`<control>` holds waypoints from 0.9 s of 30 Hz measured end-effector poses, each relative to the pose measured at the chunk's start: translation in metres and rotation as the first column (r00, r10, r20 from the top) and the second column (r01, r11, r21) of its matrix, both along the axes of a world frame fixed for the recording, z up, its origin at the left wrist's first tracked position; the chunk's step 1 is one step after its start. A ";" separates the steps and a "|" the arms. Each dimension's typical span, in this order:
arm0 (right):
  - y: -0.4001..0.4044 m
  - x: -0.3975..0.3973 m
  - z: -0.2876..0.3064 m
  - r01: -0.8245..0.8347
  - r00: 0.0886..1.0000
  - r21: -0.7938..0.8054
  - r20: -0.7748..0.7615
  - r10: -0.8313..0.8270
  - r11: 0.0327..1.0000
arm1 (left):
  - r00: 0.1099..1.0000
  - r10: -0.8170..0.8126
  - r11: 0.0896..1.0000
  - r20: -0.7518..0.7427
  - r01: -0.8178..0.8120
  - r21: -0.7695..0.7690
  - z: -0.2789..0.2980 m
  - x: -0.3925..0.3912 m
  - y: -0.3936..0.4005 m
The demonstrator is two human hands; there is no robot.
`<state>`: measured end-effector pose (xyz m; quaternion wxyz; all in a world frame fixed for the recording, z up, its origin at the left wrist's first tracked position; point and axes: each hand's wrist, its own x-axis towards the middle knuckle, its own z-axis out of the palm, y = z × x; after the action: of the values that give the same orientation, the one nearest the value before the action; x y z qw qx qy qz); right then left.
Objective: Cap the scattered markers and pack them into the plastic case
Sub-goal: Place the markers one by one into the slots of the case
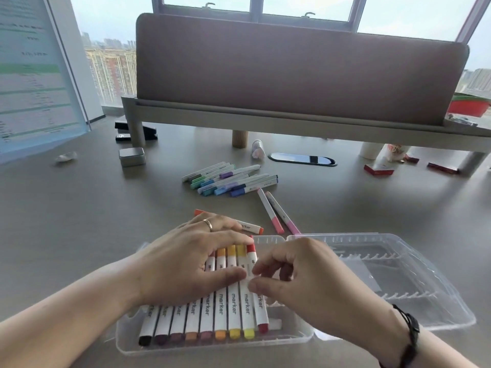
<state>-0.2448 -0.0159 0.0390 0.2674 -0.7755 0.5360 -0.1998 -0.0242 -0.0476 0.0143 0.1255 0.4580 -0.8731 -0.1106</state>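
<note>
In the lower middle of the frame the plastic case (212,343) lies open on the grey surface (79,221), its clear lid (398,274) folded out to the lower right; a row of capped markers (207,322) fills its left part, running from black through browns and yellows to red. The left hand (191,264) lies flat over the row with straight fingers, apparently to keep the markers from rolling out of their slots; the right hand (297,274) pinches the red marker (259,296) at the row's right end between thumb and fingertips, seemingly to seat it beside its yellow neighbour. An orange marker (252,228) lies just above the left hand; two pink markers (279,213) lie right of it; a pile of blue, green and purple markers (231,179) waits at centre frame, so much packing remains. Further up stand a metal tin (132,156), a stapler (135,131) and a raised shelf with a padded panel (292,70); windows behind show city blocks.
</note>
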 end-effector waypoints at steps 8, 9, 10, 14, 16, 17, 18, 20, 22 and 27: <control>-0.007 -0.006 0.003 -0.053 0.996 0.152 0.080 0.041 0.987 | 1.000 0.007 0.998 0.018 -0.008 0.064 0.001 0.000 0.000; -0.008 -0.006 0.003 -0.062 0.996 0.149 0.077 0.051 0.987 | 1.000 0.006 0.998 0.017 -0.008 0.069 0.001 0.000 -0.001; -0.008 -0.007 0.003 -0.068 0.996 0.145 0.075 0.057 0.987 | 1.000 0.006 0.997 0.018 -0.007 0.072 0.001 0.000 -0.001; -0.010 -0.008 -0.001 -0.103 0.993 0.110 0.069 0.096 0.989 | 1.000 0.014 0.996 0.011 -0.015 0.090 0.002 -0.001 -0.001; -0.011 -0.009 -0.003 -0.121 0.992 0.084 0.050 0.117 0.989 | 1.000 0.011 0.995 0.011 -0.012 0.099 0.004 -0.001 0.000; -0.011 -0.010 -0.003 -0.123 0.992 0.080 0.033 0.120 0.989 | 1.000 0.009 0.994 0.016 -0.011 0.105 0.005 -0.001 0.000; -0.011 -0.011 0.000 -0.125 0.992 0.083 0.006 0.125 0.989 | 1.000 0.009 0.994 0.020 -0.011 0.113 0.006 -0.002 0.000; -0.015 -0.009 0.009 -0.120 0.991 0.081 -0.051 0.124 0.990 | 1.000 0.025 0.993 0.018 -0.027 0.117 0.007 -0.002 0.002; -0.028 -0.004 0.018 -0.083 0.993 -0.011 -0.089 0.082 0.996 | 0.999 0.049 0.992 0.023 -0.051 0.116 0.007 -0.002 0.002; -0.086 0.025 0.021 -0.081 0.981 -0.181 -0.190 0.045 0.980 | 0.996 0.074 0.994 0.058 -0.078 0.080 0.006 0.000 0.002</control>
<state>-0.2197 -0.1016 0.0596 0.1481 -0.8291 0.5123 -0.1679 -0.0239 -0.0452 0.0208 0.0865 0.4987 -0.8528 -0.1289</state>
